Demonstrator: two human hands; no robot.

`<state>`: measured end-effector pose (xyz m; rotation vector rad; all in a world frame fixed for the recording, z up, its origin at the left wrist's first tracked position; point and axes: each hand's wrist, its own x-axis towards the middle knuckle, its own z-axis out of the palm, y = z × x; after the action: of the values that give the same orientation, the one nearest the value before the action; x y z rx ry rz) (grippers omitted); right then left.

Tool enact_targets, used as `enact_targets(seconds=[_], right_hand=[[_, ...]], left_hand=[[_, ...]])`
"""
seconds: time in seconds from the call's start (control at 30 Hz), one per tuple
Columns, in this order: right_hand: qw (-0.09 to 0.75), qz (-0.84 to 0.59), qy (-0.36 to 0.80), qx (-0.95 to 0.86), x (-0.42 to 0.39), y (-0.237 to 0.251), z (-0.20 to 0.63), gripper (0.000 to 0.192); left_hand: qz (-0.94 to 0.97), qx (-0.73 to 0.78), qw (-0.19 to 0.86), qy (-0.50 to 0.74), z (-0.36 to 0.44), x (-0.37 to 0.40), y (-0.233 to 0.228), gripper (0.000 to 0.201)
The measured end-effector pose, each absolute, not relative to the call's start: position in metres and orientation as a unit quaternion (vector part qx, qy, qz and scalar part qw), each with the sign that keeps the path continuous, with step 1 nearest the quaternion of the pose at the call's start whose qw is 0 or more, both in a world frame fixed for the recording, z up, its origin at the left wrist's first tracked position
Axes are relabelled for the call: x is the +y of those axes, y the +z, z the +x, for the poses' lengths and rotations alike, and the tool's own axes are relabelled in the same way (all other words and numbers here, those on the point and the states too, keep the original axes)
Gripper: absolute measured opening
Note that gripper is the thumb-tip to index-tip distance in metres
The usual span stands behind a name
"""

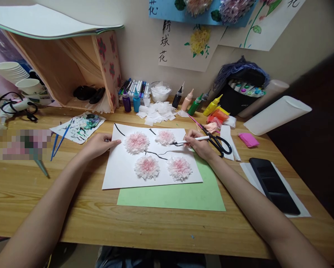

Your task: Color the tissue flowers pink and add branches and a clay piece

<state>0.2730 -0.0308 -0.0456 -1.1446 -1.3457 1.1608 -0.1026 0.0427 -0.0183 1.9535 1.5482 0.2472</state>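
A wooden tabletop (72,208) against a pale wall: at far left, stacked paper cups (12,70) beside a tilted wooden box (72,70), then a paint-smeared sheet (80,126) with blue brushes (61,138). The left hand (98,145) lies flat, pinning the edge of a white sheet (119,171) bearing four pink paper flowers (136,142) and black stems, over green paper (183,195). The right hand (199,143) is closed on a white brush (188,141), its tip on the sheet. Behind stand paint bottles (195,104); scissors (219,143) and what seems a phone (273,184) lie right. Flower pictures (195,44) hang above.
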Motion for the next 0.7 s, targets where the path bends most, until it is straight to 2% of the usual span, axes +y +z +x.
enact_targets(seconds=[0.1,0.27,0.7], right_hand=[[0.498,-0.456,0.499,-0.544,-0.036,-0.044,0.263,0.024],[0.427,-0.464,0.514,-0.582,-0.044,-0.039,0.246,0.023],[0.422,-0.478,0.522,-0.568,-0.047,-0.037,0.239,0.028]], left_hand=[[0.738,0.586,0.32,0.101,-0.101,0.041,-0.016,0.046],[0.733,0.584,0.334,0.103,-0.101,0.04,-0.016,0.047],[0.726,0.587,0.341,0.108,-0.099,0.038,-0.013,0.046]])
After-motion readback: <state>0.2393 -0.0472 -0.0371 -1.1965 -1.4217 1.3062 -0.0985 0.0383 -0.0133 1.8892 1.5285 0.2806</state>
